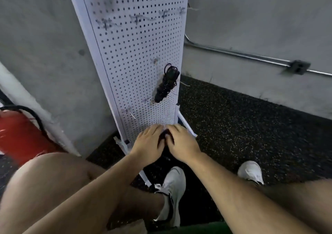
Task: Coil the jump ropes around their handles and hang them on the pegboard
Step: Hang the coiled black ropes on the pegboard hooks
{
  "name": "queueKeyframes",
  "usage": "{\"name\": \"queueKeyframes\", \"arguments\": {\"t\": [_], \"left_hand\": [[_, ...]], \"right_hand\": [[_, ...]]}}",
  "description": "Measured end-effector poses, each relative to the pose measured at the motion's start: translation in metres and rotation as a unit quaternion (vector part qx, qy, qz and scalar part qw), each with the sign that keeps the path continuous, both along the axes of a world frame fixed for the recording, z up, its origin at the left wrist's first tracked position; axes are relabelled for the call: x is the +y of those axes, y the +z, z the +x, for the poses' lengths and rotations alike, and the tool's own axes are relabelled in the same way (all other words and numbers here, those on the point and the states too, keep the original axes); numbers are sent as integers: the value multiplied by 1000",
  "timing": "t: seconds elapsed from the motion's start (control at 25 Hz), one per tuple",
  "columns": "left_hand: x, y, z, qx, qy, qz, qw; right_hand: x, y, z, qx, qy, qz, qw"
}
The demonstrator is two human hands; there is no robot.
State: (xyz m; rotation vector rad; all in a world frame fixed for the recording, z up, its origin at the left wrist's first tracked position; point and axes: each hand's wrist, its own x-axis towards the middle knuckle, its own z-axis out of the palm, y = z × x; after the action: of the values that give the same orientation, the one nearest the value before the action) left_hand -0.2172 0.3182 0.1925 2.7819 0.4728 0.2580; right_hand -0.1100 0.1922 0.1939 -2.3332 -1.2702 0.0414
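Note:
A white pegboard point(133, 58) stands upright on a floor stand against the concrete wall. One black jump rope point(166, 83), coiled around its handles, hangs on a peg at the board's lower right. My left hand point(149, 142) and my right hand point(181, 142) meet at the board's bottom edge, backs toward the camera. Between them a dark bundle, a second black jump rope point(162, 137), shows only as a small patch. Both hands curl around it; the fingers and most of the rope are hidden.
Several empty metal pegs point(133, 116) stick out of the board. A red fire extinguisher point(19, 135) lies at the left. The stand's white legs point(186, 126) spread over dark speckled floor. My knees and white shoes are below. A metal conduit point(251, 57) runs along the right wall.

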Motion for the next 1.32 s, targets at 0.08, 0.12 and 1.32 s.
{"name": "queueKeyframes", "arguments": {"t": [0.08,0.12,1.32], "left_hand": [[10,-52,4,92,18,-27,995],[14,-75,7,132,28,-35,990],[-20,-39,62,-166,209,-638,723]], "right_hand": [[1,-48,12,35,-29,-77,996],[2,-69,20,50,-44,-112,992],[-16,-64,46,-112,110,72,985]]}}
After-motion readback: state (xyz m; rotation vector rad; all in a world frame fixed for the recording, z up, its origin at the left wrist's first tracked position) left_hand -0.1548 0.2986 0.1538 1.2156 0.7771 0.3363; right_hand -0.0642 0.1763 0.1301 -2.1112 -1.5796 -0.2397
